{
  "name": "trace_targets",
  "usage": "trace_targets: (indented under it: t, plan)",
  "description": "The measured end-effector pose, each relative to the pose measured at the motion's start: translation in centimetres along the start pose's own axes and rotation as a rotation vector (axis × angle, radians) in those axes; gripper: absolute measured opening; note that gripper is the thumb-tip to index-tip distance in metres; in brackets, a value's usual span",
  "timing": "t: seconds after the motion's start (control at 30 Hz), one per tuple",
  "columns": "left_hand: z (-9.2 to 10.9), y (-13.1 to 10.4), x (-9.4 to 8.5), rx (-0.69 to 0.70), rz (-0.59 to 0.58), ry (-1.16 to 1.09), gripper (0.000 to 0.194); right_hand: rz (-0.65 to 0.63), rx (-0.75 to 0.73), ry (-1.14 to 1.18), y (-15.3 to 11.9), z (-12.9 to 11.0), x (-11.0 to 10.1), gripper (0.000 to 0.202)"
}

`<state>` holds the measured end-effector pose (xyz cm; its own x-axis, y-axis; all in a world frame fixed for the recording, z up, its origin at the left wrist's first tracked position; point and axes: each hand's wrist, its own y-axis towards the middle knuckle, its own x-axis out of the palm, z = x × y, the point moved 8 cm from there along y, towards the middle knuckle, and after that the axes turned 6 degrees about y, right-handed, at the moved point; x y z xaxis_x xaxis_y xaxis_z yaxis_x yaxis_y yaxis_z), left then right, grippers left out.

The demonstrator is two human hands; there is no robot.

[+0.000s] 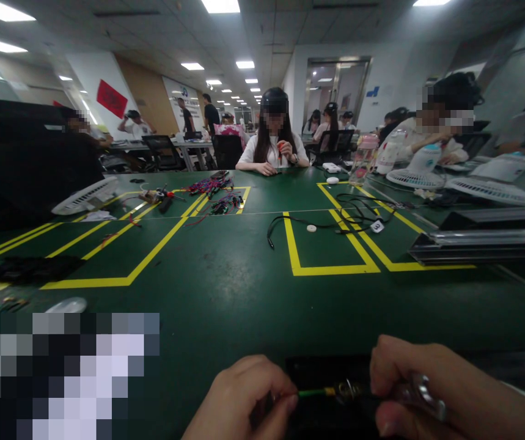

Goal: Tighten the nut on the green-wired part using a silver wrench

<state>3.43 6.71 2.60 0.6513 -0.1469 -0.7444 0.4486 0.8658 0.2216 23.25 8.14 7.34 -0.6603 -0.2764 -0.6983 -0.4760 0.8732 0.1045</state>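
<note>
At the bottom of the head view, my left hand (248, 397) is closed, thumb and forefinger pinching a thin green wire (312, 393). The wire runs right to a yellowish end at a small metal fitting (348, 391). My right hand (420, 373) is wrapped around a tool with a shiny, clear-looking handle (427, 396), perhaps a screwdriver. Its tip points left toward the fitting; whether it touches is too dark to tell. Beneath both hands lies a dark black part (308, 365) on the green table (225, 318).
Black cables (303, 220) and a white disc (312, 228) lie ahead. Long metal profiles (495, 238) are at right. Bundled coloured wires (207, 185), a screwdriver (167, 200) and black parts (28, 267) sit left. A person (274, 134) sits opposite; fans (418, 174) stand far right.
</note>
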Motion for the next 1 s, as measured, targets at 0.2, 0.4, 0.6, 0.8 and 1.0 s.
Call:
trace_targets:
  t: [0.2, 0.4, 0.6, 0.8, 1.0]
  plan:
    - [0.1, 0.1, -0.1, -0.007, 0.010, 0.002, 0.019, -0.024, -0.011, -0.072, 2.3, -1.8, 0.3, 0.026]
    - [0.1, 0.0, -0.3, 0.010, 0.030, -0.007, 0.019, -0.119, -0.089, -0.088, 0.2, 0.4, 0.5, 0.019]
    - [0.2, 0.0, -0.4, 0.030, 0.042, -0.013, 0.020, -0.221, -0.279, -0.038, 0.8, -1.4, -0.7, 0.030]
    - [-0.2, -0.2, -0.2, 0.013, 0.026, 0.001, 0.019, -0.407, -0.258, -0.148, 2.5, -2.9, -1.2, 0.036]
    - [0.5, 0.3, -0.2, 0.042, 0.042, 0.004, 0.020, -0.440, -0.172, -0.078, 2.7, -2.2, -1.0, 0.023]
